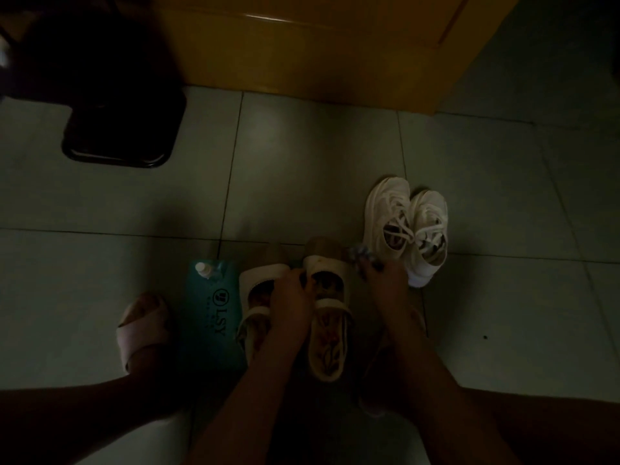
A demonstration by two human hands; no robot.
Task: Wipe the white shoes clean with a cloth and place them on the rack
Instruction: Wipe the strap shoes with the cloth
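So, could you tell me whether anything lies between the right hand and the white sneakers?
Nothing visible does: the right hand, gripping a cloth, is directly beside the white sneakers, at their heel end.

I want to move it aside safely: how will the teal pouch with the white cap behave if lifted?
The teal pouch lies flat on the floor, so it probably feels soft and sags when lifted. Its smooth-looking surface may be slippery. Flat as it is, it should not roll.
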